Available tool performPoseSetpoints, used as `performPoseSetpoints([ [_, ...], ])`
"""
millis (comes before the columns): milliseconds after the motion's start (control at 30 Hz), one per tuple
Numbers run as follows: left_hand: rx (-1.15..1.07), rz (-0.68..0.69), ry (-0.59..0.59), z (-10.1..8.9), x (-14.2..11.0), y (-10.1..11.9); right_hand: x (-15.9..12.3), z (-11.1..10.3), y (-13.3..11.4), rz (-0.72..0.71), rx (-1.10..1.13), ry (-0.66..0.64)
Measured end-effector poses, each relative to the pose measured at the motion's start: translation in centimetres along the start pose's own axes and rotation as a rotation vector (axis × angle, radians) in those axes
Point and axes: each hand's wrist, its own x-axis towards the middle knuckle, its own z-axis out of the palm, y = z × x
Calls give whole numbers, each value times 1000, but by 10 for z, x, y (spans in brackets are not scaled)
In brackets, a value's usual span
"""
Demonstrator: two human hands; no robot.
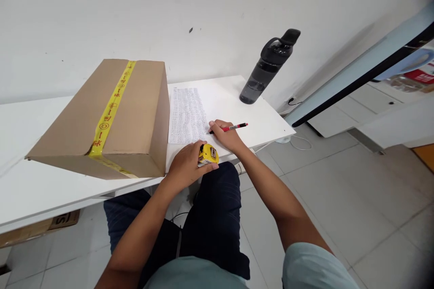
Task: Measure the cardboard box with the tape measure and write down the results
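Observation:
A yellow tape measure (pixel 209 154) is gripped between the thumb and fingers of my left hand (pixel 186 162), at the table's front edge. My right hand (pixel 226 135) is closed around a red and black pen (pixel 236 127), its tip down by the lower right corner of a sheet of paper (pixel 187 115). Dense rows of handwriting cover the sheet; they are too small to read. Just left of the paper stands a closed cardboard box (pixel 135 113), sealed with yellow printed tape (pixel 111 108).
On the white table (pixel 224 95), a dark bottle (pixel 264 70) stands at the back right, near the wall. Below the table's left part lies another cardboard box (pixel 44 228). A cable (pixel 301 144) trails on the tiled floor to the right.

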Motion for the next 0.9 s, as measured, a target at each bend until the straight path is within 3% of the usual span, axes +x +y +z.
performPoseSetpoints([
  [900, -7, 15, 14, 3, -1, 0, -2, 1, 1, 64, -79, 44],
])
